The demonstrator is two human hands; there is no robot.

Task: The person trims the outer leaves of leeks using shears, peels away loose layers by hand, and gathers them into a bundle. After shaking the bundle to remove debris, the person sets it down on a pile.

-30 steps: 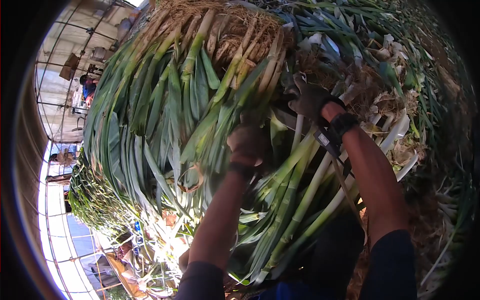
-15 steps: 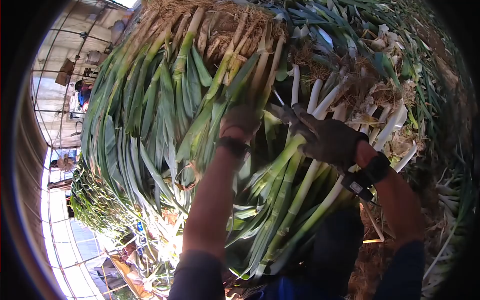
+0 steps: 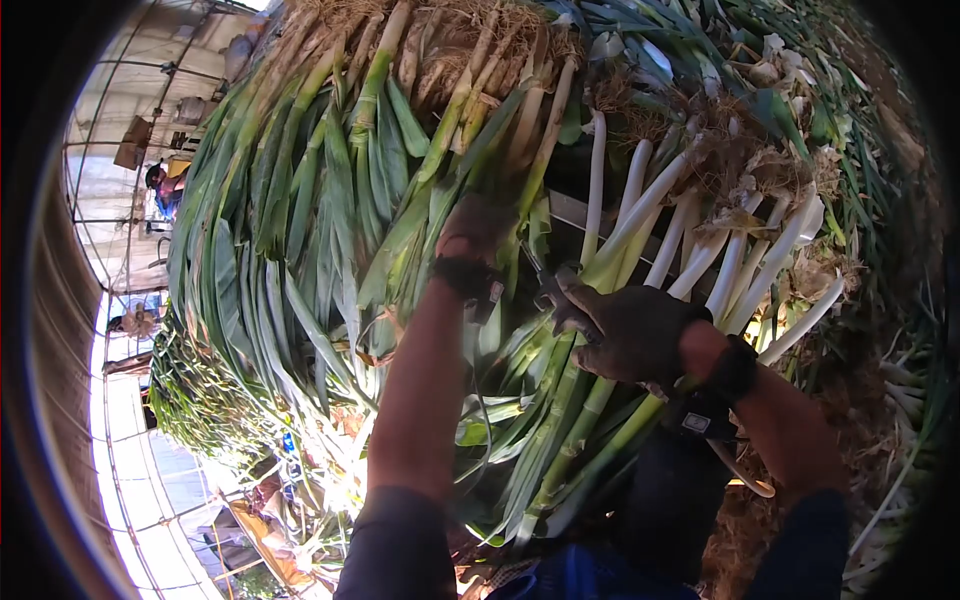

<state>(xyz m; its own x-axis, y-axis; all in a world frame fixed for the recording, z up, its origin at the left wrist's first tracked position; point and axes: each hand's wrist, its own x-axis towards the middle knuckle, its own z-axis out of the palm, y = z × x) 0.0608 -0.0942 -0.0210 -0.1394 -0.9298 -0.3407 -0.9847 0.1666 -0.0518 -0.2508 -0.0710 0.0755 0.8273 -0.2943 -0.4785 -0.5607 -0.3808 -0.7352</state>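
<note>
My gloved left hand (image 3: pixel 477 228) is closed on a leek (image 3: pixel 545 150) in the heap, its fingertips lost in shadow. In my gloved right hand (image 3: pixel 635 330) is a dark hand tool (image 3: pixel 548 285) with a thin metal tip, pointing up and left toward the left hand. The tool's body is mostly hidden by the fingers. Under and beside the right hand lie several leeks with bare white shanks (image 3: pixel 655 215). Unpeeled leeks with long green leaves (image 3: pixel 310 200) fill the area left of my left hand, roots at the top.
Cut leaves and husks (image 3: pixel 780 80) are piled at upper right. A pale hose (image 3: pixel 745 468) hangs below my right wrist. More leeks (image 3: pixel 900 400) lie at the right edge. Another person (image 3: pixel 170 187) is far off at left, by the framed sheeting wall.
My right hand has moved slightly down and left with the tool, whose tip is now lower and closer to the left hand. My left hand has barely moved.
</note>
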